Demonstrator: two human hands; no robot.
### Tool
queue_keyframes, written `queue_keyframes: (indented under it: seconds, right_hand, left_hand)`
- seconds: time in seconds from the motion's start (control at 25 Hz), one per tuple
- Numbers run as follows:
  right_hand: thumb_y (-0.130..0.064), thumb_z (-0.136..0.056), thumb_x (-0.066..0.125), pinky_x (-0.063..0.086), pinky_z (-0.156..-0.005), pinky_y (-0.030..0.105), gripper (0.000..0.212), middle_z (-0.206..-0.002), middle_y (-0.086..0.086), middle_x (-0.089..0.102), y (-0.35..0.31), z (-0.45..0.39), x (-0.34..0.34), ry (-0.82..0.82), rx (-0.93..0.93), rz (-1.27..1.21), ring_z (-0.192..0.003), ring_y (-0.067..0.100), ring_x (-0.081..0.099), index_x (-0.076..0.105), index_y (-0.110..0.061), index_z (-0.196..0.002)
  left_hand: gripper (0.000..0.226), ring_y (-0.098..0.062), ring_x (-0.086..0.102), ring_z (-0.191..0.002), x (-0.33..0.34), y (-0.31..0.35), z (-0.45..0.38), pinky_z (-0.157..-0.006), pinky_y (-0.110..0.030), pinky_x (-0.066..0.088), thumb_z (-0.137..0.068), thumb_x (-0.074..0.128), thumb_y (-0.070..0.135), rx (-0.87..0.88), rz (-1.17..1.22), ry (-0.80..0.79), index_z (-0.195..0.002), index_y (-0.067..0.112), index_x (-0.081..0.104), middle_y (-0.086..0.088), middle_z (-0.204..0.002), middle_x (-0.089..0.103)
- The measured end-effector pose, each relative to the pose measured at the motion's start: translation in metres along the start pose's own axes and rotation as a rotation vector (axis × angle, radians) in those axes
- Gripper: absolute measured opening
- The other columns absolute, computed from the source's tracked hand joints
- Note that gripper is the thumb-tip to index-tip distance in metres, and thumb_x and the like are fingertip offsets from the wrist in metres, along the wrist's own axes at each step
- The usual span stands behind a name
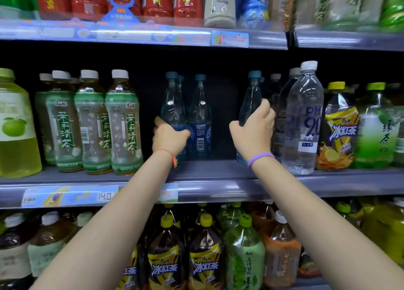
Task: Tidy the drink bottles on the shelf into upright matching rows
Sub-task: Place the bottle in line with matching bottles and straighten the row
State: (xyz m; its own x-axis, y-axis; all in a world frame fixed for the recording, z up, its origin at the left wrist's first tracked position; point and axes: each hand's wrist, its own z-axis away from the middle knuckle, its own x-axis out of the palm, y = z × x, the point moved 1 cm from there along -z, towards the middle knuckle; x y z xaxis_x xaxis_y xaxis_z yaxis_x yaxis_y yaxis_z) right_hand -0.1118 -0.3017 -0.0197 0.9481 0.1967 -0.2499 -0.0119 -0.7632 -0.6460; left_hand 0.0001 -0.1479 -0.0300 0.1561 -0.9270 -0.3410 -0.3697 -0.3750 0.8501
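Observation:
On the middle shelf (207,176) stand slim blue water bottles with teal caps. My left hand (169,136) grips the leftmost blue bottle (172,101) around its lower body; it stands upright. Beside it on the right, a second blue bottle (200,119) stands untouched, barcode facing out. Across a dark gap, my right hand (254,130) is closed around a third blue bottle (251,99), which leans slightly to the right. A clear white-capped water bottle (305,119) stands just right of that hand.
Green-labelled jasmine tea bottles (91,121) fill the shelf's left side; yellow-labelled iced tea (337,132) and green tea bottles (376,128) stand at the right. Red bottles (157,1) line the shelf above. Large tea bottles (205,254) crowd the shelf below.

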Motion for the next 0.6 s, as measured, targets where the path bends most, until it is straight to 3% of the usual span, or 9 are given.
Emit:
queue_keyframes:
  seconds: [0.12, 0.28, 0.36, 0.6]
  right_hand:
    - [-0.027, -0.083, 0.068, 0.037, -0.106, 0.048, 0.083, -0.144, 0.019, 0.036, 0.020, -0.014, 0.003, -0.212, 0.215, -0.056, -0.129, 0.038, 0.041, 0.020, -0.003, -0.146]
    - [-0.046, -0.078, 0.077, 0.048, -0.094, 0.040, 0.082, -0.138, 0.014, 0.044, 0.034, -0.020, -0.004, -0.307, 0.234, -0.128, -0.120, 0.032, 0.051, 0.035, -0.002, -0.133]
    - [-0.048, -0.079, 0.076, 0.044, -0.085, 0.033, 0.079, -0.137, 0.012, 0.045, 0.034, -0.019, -0.011, -0.358, 0.210, -0.116, -0.112, 0.026, 0.051, 0.037, -0.003, -0.131]
    - [-0.051, -0.077, 0.074, 0.042, -0.065, 0.031, 0.061, -0.118, 0.007, 0.051, 0.034, -0.010, -0.024, -0.373, 0.121, -0.106, -0.091, 0.020, 0.055, 0.038, -0.011, -0.106]
  left_hand:
    - [0.074, -0.037, 0.058, -0.113, -0.002, -0.001, 0.000, -0.093, -0.043, 0.050, -0.072, 0.079, 0.037, 0.061, -0.060, -0.030, -0.127, 0.005, 0.041, -0.016, -0.125, 0.058]
    - [0.070, -0.026, 0.061, -0.104, 0.001, 0.010, 0.013, -0.092, -0.041, 0.053, -0.067, 0.083, 0.047, 0.184, -0.095, -0.170, -0.119, 0.011, 0.051, -0.005, -0.116, 0.063]
    - [0.078, -0.025, 0.061, -0.108, 0.012, 0.016, 0.021, -0.093, -0.041, 0.052, -0.067, 0.082, 0.051, 0.224, -0.107, -0.191, -0.126, 0.011, 0.049, -0.005, -0.123, 0.062]
    - [0.096, -0.028, 0.056, -0.119, 0.039, 0.029, 0.028, -0.094, -0.040, 0.051, -0.070, 0.079, 0.057, 0.234, -0.140, -0.221, -0.142, 0.009, 0.036, -0.009, -0.140, 0.052]
